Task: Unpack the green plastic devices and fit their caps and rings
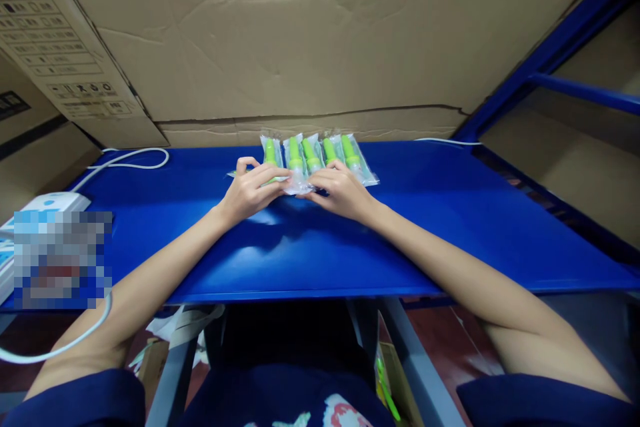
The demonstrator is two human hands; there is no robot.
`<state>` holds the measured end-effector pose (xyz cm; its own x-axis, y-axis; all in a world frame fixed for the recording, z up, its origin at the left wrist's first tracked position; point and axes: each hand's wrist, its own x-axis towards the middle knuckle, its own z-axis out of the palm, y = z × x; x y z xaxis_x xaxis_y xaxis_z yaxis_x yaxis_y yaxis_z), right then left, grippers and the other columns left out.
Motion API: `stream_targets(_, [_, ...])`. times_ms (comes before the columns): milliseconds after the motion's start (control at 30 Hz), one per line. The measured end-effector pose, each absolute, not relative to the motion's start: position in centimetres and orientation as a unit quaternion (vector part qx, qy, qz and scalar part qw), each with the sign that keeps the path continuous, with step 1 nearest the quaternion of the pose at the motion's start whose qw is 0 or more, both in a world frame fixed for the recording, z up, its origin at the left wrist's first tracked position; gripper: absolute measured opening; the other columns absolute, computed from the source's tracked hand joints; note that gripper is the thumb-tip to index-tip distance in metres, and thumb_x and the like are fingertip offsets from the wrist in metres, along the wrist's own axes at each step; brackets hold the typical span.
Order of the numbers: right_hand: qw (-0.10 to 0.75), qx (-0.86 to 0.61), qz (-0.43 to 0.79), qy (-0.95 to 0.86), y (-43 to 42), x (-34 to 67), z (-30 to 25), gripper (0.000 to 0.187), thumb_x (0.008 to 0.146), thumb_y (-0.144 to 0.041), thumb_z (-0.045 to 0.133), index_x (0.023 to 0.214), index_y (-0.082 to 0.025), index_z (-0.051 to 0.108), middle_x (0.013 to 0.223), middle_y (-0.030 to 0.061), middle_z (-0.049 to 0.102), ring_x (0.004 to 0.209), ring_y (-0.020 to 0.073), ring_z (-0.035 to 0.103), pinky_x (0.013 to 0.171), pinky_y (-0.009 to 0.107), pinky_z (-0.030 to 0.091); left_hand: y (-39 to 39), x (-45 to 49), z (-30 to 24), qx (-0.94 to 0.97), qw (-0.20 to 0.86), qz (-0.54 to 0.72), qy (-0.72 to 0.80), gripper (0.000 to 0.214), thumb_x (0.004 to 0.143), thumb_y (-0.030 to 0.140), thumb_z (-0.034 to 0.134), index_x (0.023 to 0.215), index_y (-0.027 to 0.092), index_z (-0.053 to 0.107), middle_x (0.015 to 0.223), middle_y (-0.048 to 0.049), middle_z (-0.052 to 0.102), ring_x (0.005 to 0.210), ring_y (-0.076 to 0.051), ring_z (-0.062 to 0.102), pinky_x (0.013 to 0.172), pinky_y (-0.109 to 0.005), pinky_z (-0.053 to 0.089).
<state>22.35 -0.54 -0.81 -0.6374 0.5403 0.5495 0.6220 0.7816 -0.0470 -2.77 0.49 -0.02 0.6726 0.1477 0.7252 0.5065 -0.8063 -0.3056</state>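
Navy shirt (280,393) nearest, blue tabletop (325,257) beyond. L hand (251,188) & R hand (346,191) sit just apart, both curled at near ends of clear pouches (298,177) w/ green-topped items (311,155), far-mid on tabletop; can't tell if either's clamped. Prob. best: light touch, pouches uncreased, ends lined up.

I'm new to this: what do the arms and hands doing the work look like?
They're human. The left arm and right arm are bare below a dark navy left sleeve and matching right sleeve, both short. The left grip and right grip are ordinary five-fingered hands without gloves. I see no watch or bracelet.
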Motion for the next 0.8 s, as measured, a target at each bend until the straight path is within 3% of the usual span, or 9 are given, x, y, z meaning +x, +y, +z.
stream_targets(100, [0.273, -0.324, -0.074, -0.903, -0.5, 22.4, -0.8, 0.026, 0.101, -0.036, 0.054, 0.090, -0.020, 0.072, 0.090, 0.0051, 0.077, 0.082, 0.0192, 0.067, 0.082, 0.035, 0.036, 0.5, -2.7, 0.0, -0.887, 0.225, -0.356, -0.190, 0.024, 0.105, 0.033, 0.050, 0.093, 0.023, 0.069, 0.113, -0.0018, 0.079, 0.095, -0.016, 0.073, 0.087, -0.038, 0.033])
stream_targets(167, [0.267, -0.323, -0.078, -0.905, -0.6, 22.4, -0.7, 0.027, 0.102, -0.035, 0.053, 0.091, -0.021, 0.073, 0.087, 0.0045, 0.076, 0.080, 0.0184, 0.066, 0.082, 0.035, 0.036, 0.8, -2.8, 0.2, -0.899, 0.195, -0.336, -0.203, 0.028, 0.103, 0.044, 0.051, 0.101, 0.023, 0.069, 0.117, -0.0050, 0.077, 0.099, -0.018, 0.073, 0.089, -0.039, 0.033])
stream_targets(300, [0.278, -0.321, -0.102, -0.899, -0.7, 22.5, -0.6, 0.031, 0.102, -0.035, 0.055, 0.083, -0.019, 0.074, 0.081, 0.0045, 0.075, 0.074, 0.0179, 0.065, 0.080, 0.035, 0.035, 1.9, -4.0, 0.8, -0.922, 0.134, -0.267, -0.247, 0.067, 0.091, 0.071, 0.051, 0.128, 0.017, 0.062, 0.118, -0.0140, 0.076, 0.103, -0.025, 0.071, 0.091, -0.039, 0.035])
stream_targets(533, [0.298, -0.341, -0.112, -0.885, -0.5, 22.5, -0.7, 0.033, 0.100, -0.041, 0.058, 0.085, -0.015, 0.073, 0.078, 0.0072, 0.075, 0.072, 0.0191, 0.065, 0.076, 0.034, 0.035, 3.1, -6.4, 1.8, -0.921, 0.124, -0.204, -0.308, 0.057, 0.098, 0.063, 0.046, 0.126, 0.018, 0.067, 0.117, -0.0119, 0.076, 0.100, -0.026, 0.071, 0.093, -0.041, 0.036])
stream_targets(633, [0.318, -0.346, -0.091, -0.878, -0.6, 22.6, -0.5, 0.032, 0.099, -0.043, 0.060, 0.105, -0.014, 0.072, 0.090, 0.0089, 0.077, 0.076, 0.0200, 0.067, 0.079, 0.034, 0.038, 2.8, -6.2, 1.9, -0.921, 0.133, -0.202, -0.307, 0.057, 0.100, 0.061, 0.044, 0.129, 0.017, 0.065, 0.119, -0.0130, 0.075, 0.102, -0.027, 0.070, 0.093, -0.042, 0.037])
stream_targets(733, [0.340, -0.334, -0.086, -0.875, -1.0, 22.5, 0.0, 0.053, 0.094, -0.049, 0.064, 0.132, -0.012, 0.060, 0.109, 0.0131, 0.073, 0.087, 0.0230, 0.067, 0.081, 0.036, 0.043, 2.6, -5.9, 1.8, -0.920, 0.140, -0.194, -0.309, 0.056, 0.100, 0.060, 0.042, 0.131, 0.019, 0.064, 0.121, -0.0132, 0.074, 0.104, -0.028, 0.070, 0.095, -0.043, 0.036])
stream_targets(800, [0.339, -0.324, -0.097, -0.878, -1.4, 22.4, 0.3, 0.058, 0.093, -0.051, 0.063, 0.136, -0.013, 0.057, 0.110, 0.0143, 0.071, 0.090, 0.0250, 0.065, 0.080, 0.037, 0.045, 2.6, -5.8, 1.6, -0.919, 0.149, -0.194, -0.310, 0.055, 0.101, 0.059, 0.039, 0.132, 0.021, 0.063, 0.121, -0.0130, 0.074, 0.106, -0.028, 0.069, 0.098, -0.045, 0.034])
